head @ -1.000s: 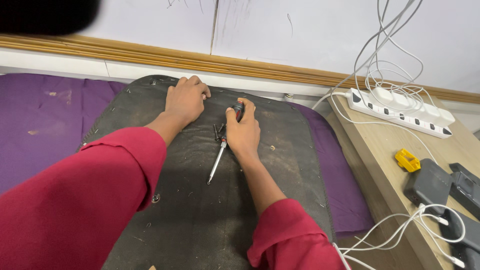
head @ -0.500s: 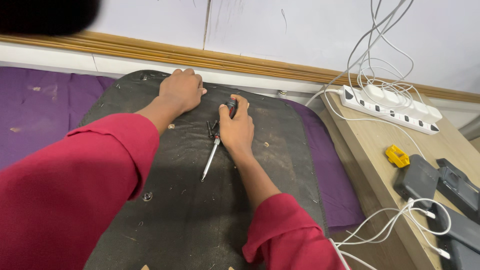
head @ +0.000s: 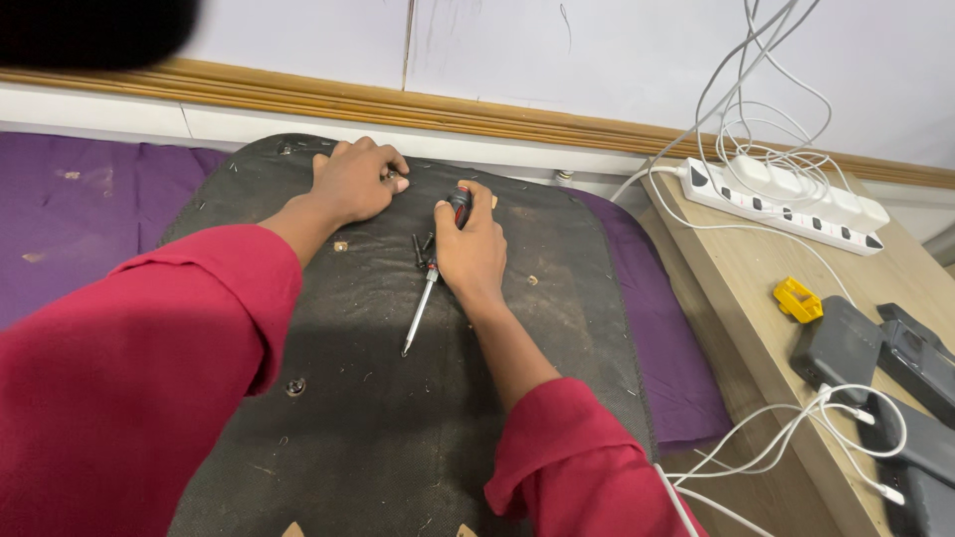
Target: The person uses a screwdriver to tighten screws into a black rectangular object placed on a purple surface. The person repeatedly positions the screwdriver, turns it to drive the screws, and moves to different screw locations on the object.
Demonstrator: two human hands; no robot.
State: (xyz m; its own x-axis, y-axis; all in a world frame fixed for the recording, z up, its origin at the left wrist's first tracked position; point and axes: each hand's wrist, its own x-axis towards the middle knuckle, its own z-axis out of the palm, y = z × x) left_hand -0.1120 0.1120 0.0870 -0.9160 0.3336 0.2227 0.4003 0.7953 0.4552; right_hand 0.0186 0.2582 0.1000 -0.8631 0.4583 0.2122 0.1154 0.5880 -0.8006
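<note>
A dark, dusty board (head: 398, 398) with rounded corners lies flat on a purple mat (head: 70, 219), and both hands rest on its far half. The right hand (head: 473, 249) lies palm down with its fingers curled round the red-and-black handle of a screwdriver (head: 460, 204); the grip is closed on that handle. Just left of this hand a second, slimmer screwdriver (head: 419, 313) lies loose on the board, its metal shaft pointing toward the near edge, and two or three small dark bits (head: 422, 247) lie touching its upper end. The left hand (head: 353, 182) sits near the board's far edge, fingers bent and pressed down on the surface; whether it grips anything under the fingertips cannot be told. Both arms wear red sleeves (head: 129, 378).

One small round metal fitting (head: 294, 386) sits in the board near the left sleeve, and pale crumbs and shavings are scattered across the surface. The middle and near part of the board between the two arms is open.

To the right stands a wooden tabletop (head: 736, 268), its edge running close beside the mat. On it lie one long white power strip (head: 786, 204) with several white cables (head: 786, 438) plugged in, one small yellow block (head: 798, 299), and three dark grey flat boxes (head: 841, 348) near the right border. A wooden moulding (head: 497, 109) runs along the white wall behind.
</note>
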